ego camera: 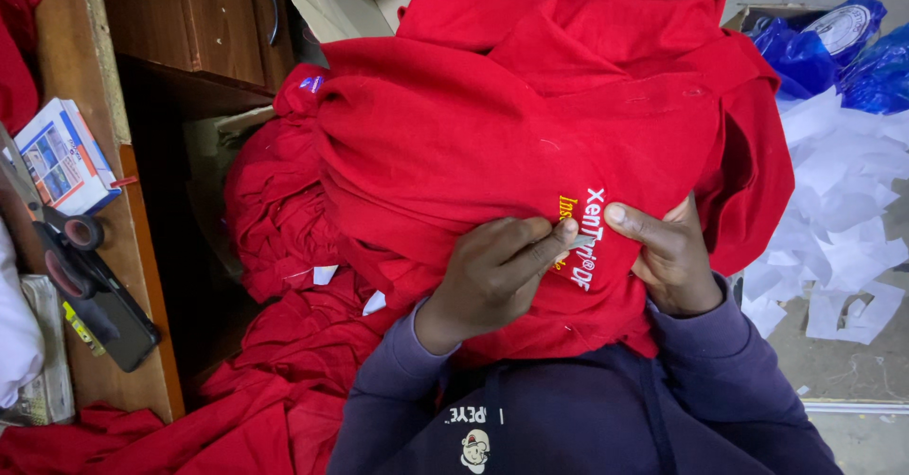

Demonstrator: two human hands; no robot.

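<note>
A red garment (pixel 492 125) with white and yellow embroidered lettering is bunched up in front of me, over my lap. My left hand (pixel 497 271) pinches the cloth just left of the lettering, fingers curled into the fabric. My right hand (pixel 668 257) grips the cloth on the right of the lettering, thumb pressed on top. The two thumbs are a short gap apart. More red garments (pixel 275 210) lie piled to the left and spill down to the floor. I wear a dark purple hooded top.
A wooden table edge (pixel 142 248) at left carries scissors (pixel 66 248), a black phone (pixel 114 323) and a small printed box (pixel 62 158). A dark wooden cabinet (pixel 199 20) stands behind. White paper scraps (pixel 843 210) and blue plastic bags (pixel 833 49) lie at right.
</note>
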